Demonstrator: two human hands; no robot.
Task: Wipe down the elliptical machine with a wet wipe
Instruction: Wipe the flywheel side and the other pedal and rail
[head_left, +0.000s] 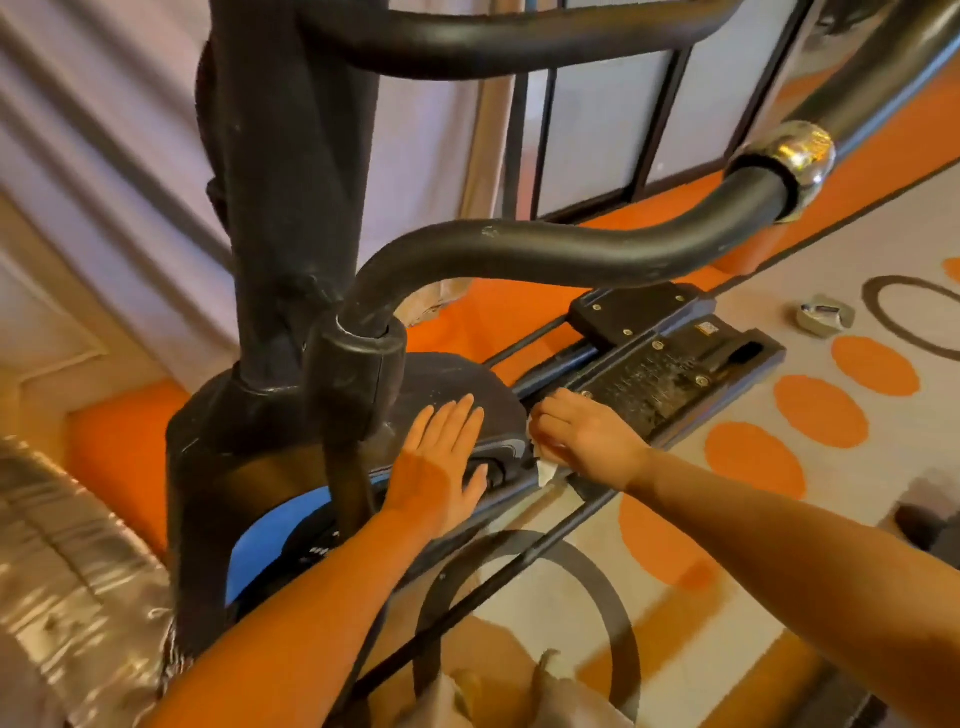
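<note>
The black elliptical machine (291, 260) fills your view; your left hand (441, 467) lies flat on its rounded housing, fingers released, while your right hand (587, 436) fingers grasp the white wet wipe (546, 470) beside the pedal (670, 374)

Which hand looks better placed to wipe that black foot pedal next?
The right hand. It already clutches the white wet wipe and sits at the near edge of the black textured foot pedal. The left hand lies flat and empty on the dark rounded flywheel cover, apparently bracing.
</note>
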